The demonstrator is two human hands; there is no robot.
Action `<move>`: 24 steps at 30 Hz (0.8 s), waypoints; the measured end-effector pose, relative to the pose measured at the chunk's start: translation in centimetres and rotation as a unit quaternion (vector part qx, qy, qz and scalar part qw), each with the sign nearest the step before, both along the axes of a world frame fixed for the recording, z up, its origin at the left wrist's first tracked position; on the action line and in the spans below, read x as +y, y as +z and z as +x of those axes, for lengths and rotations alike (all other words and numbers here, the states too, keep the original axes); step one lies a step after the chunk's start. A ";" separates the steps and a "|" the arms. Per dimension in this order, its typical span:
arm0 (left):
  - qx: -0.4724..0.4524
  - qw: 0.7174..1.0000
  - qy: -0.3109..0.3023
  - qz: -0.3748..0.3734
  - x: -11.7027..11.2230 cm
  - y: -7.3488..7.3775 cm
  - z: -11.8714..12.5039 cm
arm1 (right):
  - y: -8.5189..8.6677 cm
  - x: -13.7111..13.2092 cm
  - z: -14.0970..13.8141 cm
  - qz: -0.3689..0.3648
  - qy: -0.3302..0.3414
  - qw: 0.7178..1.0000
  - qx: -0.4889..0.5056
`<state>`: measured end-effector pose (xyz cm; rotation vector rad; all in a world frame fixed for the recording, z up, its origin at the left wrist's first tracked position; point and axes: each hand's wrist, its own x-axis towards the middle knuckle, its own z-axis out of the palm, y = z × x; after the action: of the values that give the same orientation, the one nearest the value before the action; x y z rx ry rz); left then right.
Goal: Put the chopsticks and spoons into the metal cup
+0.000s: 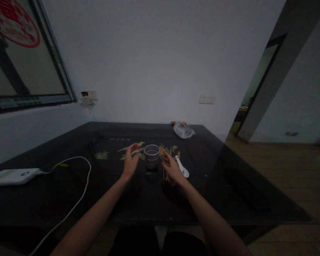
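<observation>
A round metal holder (pixel 152 156) with a perforated side stands on the dark glass table (pixel 69 199). My left hand (pixel 131 160) hovers just left of it, fingers spread and empty. My right hand (pixel 171 167) rests right of the holder over a bundle of wooden chopsticks (pixel 171 153) lying on the table; its fingers curl down, and whether they grip the sticks is not clear. A white ceramic spoon (pixel 182 168) with a blue mark lies just right of that hand.
A white power bank (pixel 13 176) lies at the table's left with a white cable (pixel 80 188) looping toward the front edge. A crumpled clear plastic bag (pixel 184 130) sits at the back. The table's right edge meets a wooden floor and a doorway.
</observation>
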<state>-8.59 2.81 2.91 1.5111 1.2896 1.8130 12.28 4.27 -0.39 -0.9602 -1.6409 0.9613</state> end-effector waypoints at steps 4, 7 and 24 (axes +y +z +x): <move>0.074 0.992 0.042 0.090 -2.7 2.7 1.1 | 2.5 0.6 3.0 0.058 -0.073 0.993 -0.073; 0.204 0.974 -0.037 0.094 -4.3 3.8 3.7 | 3.7 0.8 5.6 0.066 -0.168 0.965 -0.192; 0.469 0.853 -0.220 0.067 -4.0 -2.7 10.7 | 1.2 0.7 6.5 -0.015 -0.220 0.888 -0.403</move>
<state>2.15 -1.21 0.26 2.6711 1.0147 0.8527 18.76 4.95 0.82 -1.8202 -1.9188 0.2593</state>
